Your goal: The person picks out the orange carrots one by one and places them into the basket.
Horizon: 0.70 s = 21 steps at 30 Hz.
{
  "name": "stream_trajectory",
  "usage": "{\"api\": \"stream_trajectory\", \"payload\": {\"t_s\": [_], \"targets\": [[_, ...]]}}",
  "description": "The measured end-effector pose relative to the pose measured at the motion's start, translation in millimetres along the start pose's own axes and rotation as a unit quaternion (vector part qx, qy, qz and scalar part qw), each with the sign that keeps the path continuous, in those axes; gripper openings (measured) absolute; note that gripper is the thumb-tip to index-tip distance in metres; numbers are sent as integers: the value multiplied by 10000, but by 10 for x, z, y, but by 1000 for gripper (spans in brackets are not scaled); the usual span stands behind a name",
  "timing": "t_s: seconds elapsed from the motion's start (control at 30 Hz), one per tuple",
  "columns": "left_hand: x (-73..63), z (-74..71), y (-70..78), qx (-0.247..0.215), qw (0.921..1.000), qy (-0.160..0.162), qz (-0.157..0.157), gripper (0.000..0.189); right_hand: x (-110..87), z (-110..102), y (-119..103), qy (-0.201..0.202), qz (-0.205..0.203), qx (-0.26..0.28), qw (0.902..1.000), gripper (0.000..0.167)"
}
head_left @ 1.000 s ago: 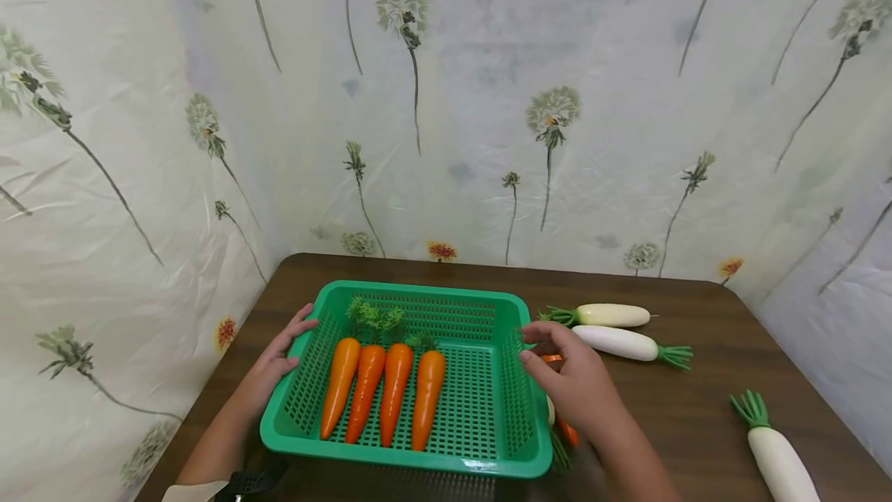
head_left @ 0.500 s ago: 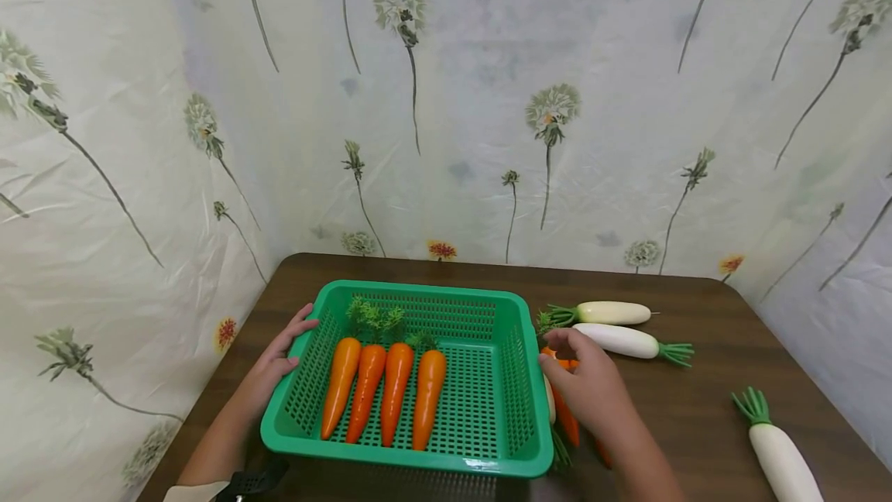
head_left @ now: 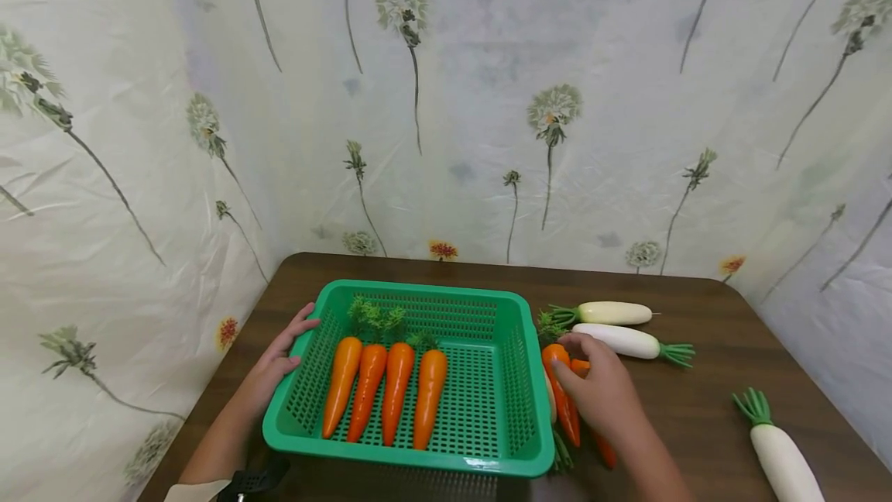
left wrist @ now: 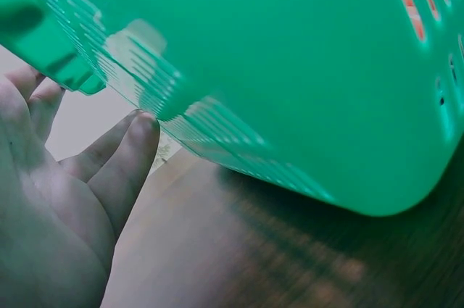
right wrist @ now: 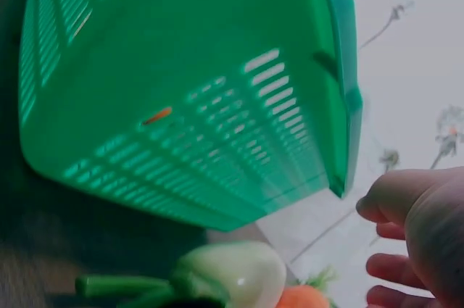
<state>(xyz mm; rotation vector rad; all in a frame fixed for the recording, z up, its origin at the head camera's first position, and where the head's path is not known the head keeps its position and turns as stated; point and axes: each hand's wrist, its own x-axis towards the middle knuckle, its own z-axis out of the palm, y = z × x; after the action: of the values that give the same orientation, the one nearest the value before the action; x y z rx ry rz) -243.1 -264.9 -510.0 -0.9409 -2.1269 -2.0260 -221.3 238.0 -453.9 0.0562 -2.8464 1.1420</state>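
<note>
A green plastic basket (head_left: 474, 401) on the table holds several orange carrots (head_left: 397, 386) with leafy green tops, side by side in its left part. My left hand (head_left: 275, 366) touches the basket's left rim, fingers spread; the left wrist view has its fingertips (left wrist: 145, 123) against the basket wall. To the right of the basket, my right hand (head_left: 599, 382) hovers over loose carrots (head_left: 557, 378), fingers slightly bent. In the right wrist view, that hand (right wrist: 435, 232) is apart from the basket rim and holds nothing visible. The hand partly hides the carrots below.
Two white radishes (head_left: 616, 340) with green stalks lie behind my right hand. Another radish (head_left: 783, 459) is at the table's right side. A pale radish (right wrist: 239, 272) lies close against the basket's right side. A flowered curtain (head_left: 460, 99) hangs behind the brown table (head_left: 697, 409).
My right hand has left the basket's right rim and moved to the right, uncovering more of the loose carrots. The left hand and the basket have stayed in place.
</note>
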Motion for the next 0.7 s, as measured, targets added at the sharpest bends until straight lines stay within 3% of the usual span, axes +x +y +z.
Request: {"api": "stream_trajectory", "payload": {"t_s": [0.37,0.7], "targets": [[10,7,23,24,9999,68,-156,51,-27,-25,181,215,272,-73,9994,45],[1,-11,17,65,9998,91,-174,52,17,-62,329,19,536,-228,9983,53]]}}
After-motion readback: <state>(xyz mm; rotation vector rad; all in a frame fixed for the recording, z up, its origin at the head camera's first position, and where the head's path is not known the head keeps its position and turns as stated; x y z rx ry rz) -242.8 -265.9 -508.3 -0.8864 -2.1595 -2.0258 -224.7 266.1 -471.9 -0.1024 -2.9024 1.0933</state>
